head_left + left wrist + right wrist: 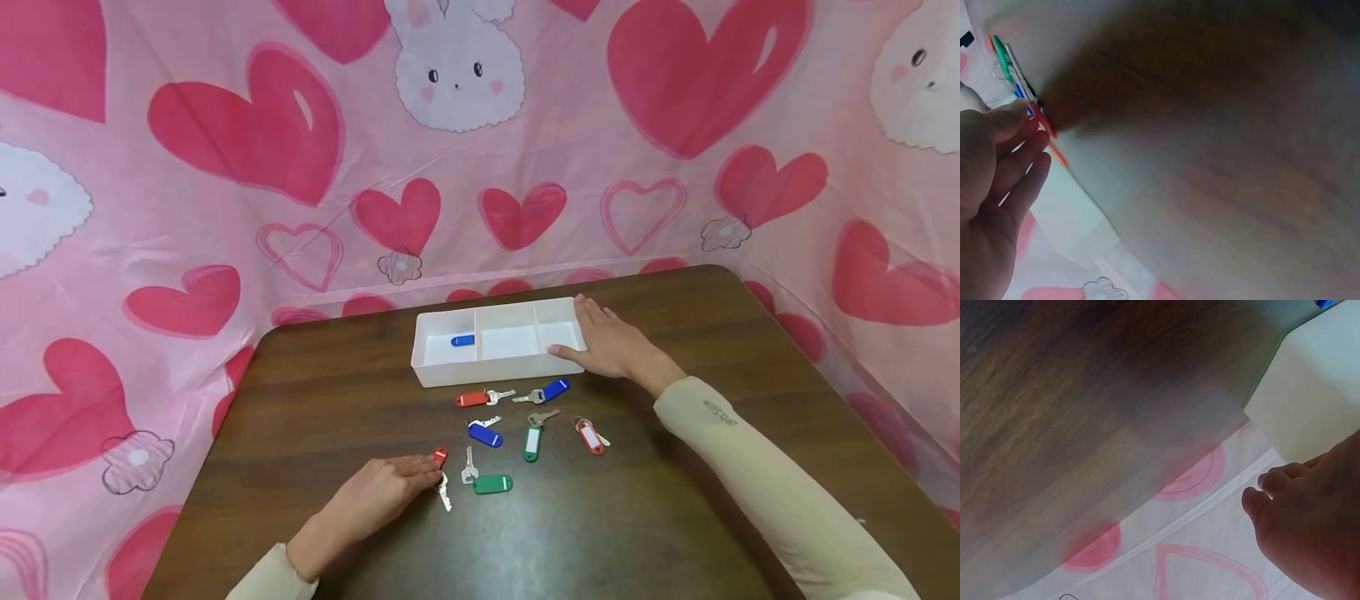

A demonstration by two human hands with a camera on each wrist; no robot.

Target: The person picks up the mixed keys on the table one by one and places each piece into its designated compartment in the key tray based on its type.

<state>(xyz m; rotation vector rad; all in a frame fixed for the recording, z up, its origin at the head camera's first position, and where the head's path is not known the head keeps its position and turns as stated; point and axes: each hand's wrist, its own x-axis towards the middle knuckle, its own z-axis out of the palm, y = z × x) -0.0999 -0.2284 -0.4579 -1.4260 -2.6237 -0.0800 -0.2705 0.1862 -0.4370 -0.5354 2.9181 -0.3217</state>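
Observation:
My left hand (382, 492) reaches down to a red key tag (440, 456) with a silver key (445, 493) on the table. The left wrist view shows its thumb and fingertips pinching this red tag (1042, 120). At the back, a white divided box (498, 371) has three compartments, and a blue tag (462, 340) lies in the left one. My right hand (611, 342) holds the box's right end, thumb at the front rim and fingers by the back corner. In the right wrist view, that hand (1313, 512) partly hides the box.
Between the hands lie several tagged keys: a red tag (472, 400) and a blue tag (556, 389) by the box, then a blue (485, 434), a green (532, 443), a red-rimmed (590, 437) and a nearer green tag (492, 484). A pink heart-print cloth (465, 167) hangs behind the brown table (337, 375).

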